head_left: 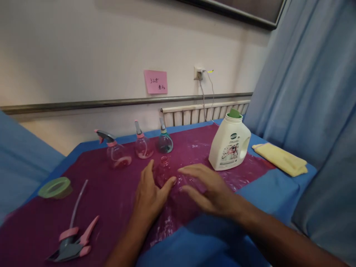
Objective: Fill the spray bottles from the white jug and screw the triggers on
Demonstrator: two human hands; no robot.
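Observation:
A clear open-necked spray bottle (164, 171) without its spray head stands on the purple plastic sheet. My left hand (150, 193) is curved around its near left side, thumb and fingers on either side of it. To the right of the bottle, my right hand (207, 189) is held with thumb and fingers apart and nothing in it. The loose grey-and-pink spray head (71, 243), with a clear dip tube, lies at the lower left. A white detergent jug (229, 144) with something green in its open mouth stands beyond my right hand.
At the back stand a spray bottle with pink liquid (118, 155), another pink-collared one (144, 147) and a teal one (165, 142). A green funnel-like piece (55, 188) lies left; a folded yellow cloth (280, 157) lies right. Blue curtains (300, 74) hang at the right.

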